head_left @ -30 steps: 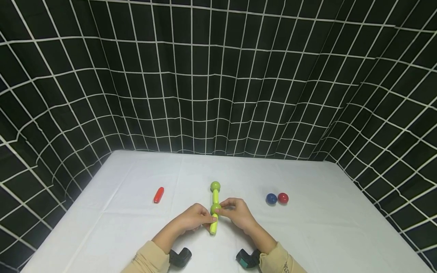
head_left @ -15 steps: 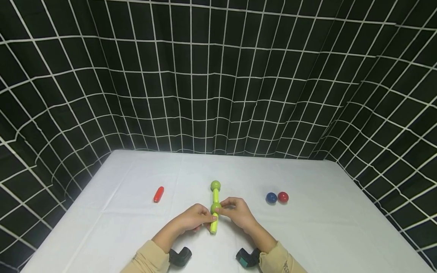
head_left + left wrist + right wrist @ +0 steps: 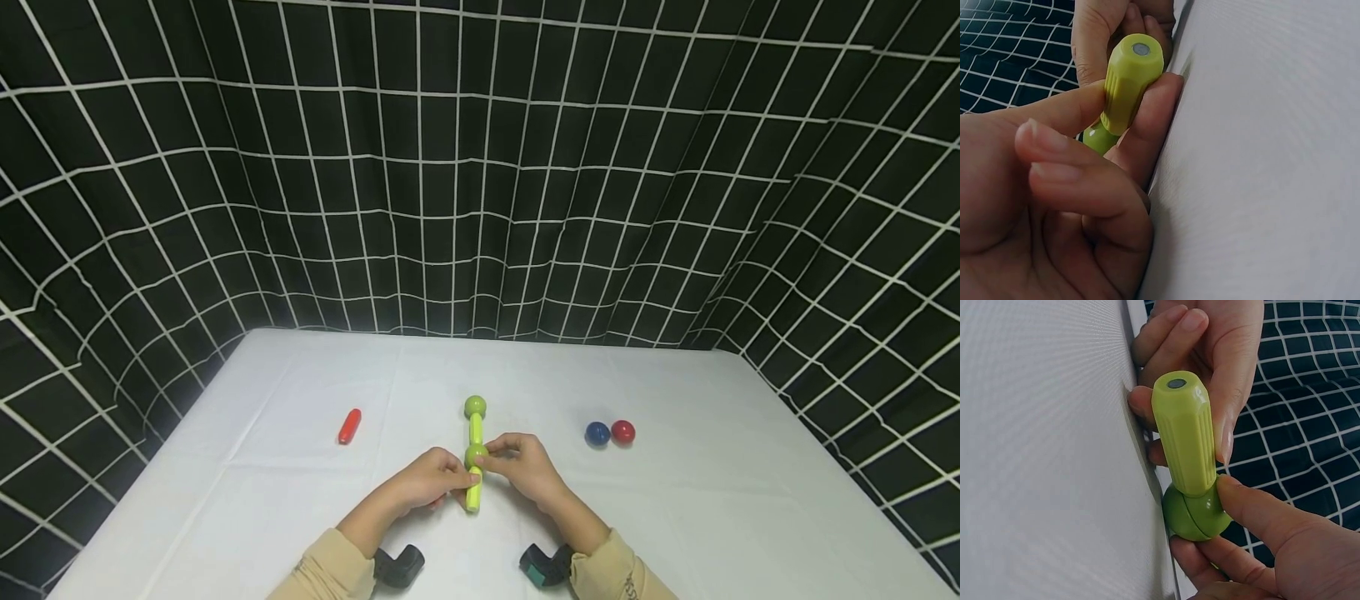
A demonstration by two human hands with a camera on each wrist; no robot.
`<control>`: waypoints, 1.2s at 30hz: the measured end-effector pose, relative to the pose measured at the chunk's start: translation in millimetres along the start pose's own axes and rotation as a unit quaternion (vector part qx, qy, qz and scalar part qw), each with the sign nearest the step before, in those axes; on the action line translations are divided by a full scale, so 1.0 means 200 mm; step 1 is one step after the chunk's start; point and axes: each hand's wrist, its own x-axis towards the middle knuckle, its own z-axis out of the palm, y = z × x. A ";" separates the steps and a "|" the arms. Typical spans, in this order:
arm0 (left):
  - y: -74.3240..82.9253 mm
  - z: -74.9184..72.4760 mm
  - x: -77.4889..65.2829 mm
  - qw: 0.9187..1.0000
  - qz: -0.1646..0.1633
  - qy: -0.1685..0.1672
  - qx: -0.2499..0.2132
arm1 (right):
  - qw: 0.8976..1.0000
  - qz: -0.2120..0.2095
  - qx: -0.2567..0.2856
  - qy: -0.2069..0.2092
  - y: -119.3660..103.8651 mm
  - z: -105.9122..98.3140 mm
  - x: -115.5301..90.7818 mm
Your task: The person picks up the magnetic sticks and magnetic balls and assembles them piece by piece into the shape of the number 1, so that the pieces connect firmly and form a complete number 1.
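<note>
In the head view a straight chain of magnetic building pieces lies at the middle of the table, pointing away from me. It runs from a near yellow-green rod [image 3: 473, 498] to a green ball [image 3: 475, 456], then a far rod [image 3: 476, 428] and a far green ball [image 3: 475, 407]. My left hand [image 3: 429, 481] pinches the near rod between thumb and fingers. With thumb and fingertips, my right hand [image 3: 522, 468] grips the nearer ball. A grey metal disc [image 3: 1177, 383] shows in the rod's free end in the right wrist view. The rod's other end meets the ball.
An orange-red rod [image 3: 349, 426] lies to the left on the white tablecloth [image 3: 720, 500]. To the right sit a blue ball [image 3: 597, 433] and a red ball [image 3: 623, 432], side by side. Black curtain [image 3: 480, 183] with a white grid surrounds the back and sides.
The near rod's free end has swung slightly to the right. Both hands keep their holds, and the loose pieces stay where they were.
</note>
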 end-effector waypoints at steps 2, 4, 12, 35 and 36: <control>0.00 0.00 0.00 1.000 -0.001 -0.002 -0.002 | 1.000 0.000 0.001 -0.002 0.00 0.00 0.00; 0.00 0.00 0.00 1.000 -0.001 0.000 -0.001 | 1.000 0.000 0.002 -0.004 0.00 0.00 0.00; 0.00 0.02 0.00 1.000 -0.004 0.015 -0.012 | 1.000 0.001 -0.007 -0.006 0.01 0.00 0.00; 0.01 0.02 0.00 1.000 -0.003 0.016 -0.008 | 1.000 -0.006 -0.007 -0.008 0.00 0.00 0.00; 0.01 0.02 0.00 1.000 -0.004 0.016 -0.008 | 1.000 -0.004 -0.009 -0.007 0.00 0.00 0.00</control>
